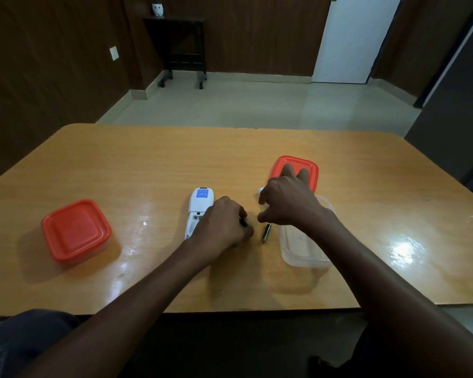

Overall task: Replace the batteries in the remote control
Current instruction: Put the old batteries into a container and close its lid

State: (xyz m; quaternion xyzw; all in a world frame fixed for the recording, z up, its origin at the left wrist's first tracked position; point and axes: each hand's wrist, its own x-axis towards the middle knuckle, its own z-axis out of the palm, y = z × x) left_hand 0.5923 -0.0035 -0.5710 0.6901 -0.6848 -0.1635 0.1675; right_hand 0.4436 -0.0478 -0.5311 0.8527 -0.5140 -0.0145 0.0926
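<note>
White remote lay face-down mid-table, back cover off, battery bay exposed.

Remote body was white with a blue label near its far end; the open bay sat at the near half, partly hidden by the left hand. Left hand was just right of the remote, fingers curled around a small dark item, likely a battery; can't confirm. A loose dark battery lay right of the remote, flat on the wooden table, between both hands. Right hand hovered further right, fingers loosely spread, holding nothing visible. Clear container sat right of the battery, its orange lid behind it. A closed orange-lidded box sat well left of the remote.
</note>
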